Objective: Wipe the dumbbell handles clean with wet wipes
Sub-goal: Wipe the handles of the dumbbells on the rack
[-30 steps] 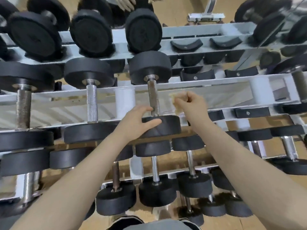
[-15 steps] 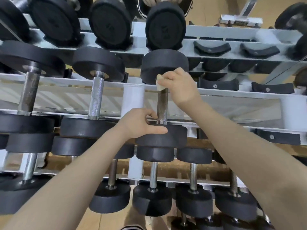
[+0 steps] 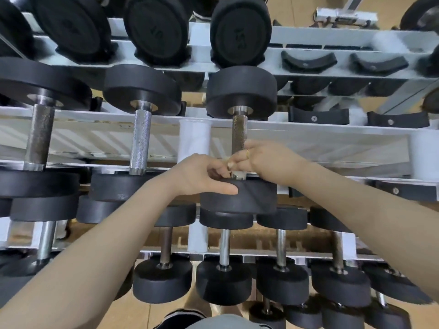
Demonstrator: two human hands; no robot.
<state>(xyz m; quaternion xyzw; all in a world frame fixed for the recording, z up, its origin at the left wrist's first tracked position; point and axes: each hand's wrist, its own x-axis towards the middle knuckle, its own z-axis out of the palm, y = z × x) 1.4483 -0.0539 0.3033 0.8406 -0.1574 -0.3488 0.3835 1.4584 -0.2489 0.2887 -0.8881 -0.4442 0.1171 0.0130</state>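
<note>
I am curling my right hand (image 3: 268, 163) around the near end of the dumbbell handle (image 3: 239, 132) on the middle shelf of the rack (image 3: 332, 141), a scrap of wet wipe (image 3: 230, 165) showing at my fingertips. My left hand (image 3: 202, 175) is gripping the near weight head (image 3: 247, 197), thumb along its rim.
</note>
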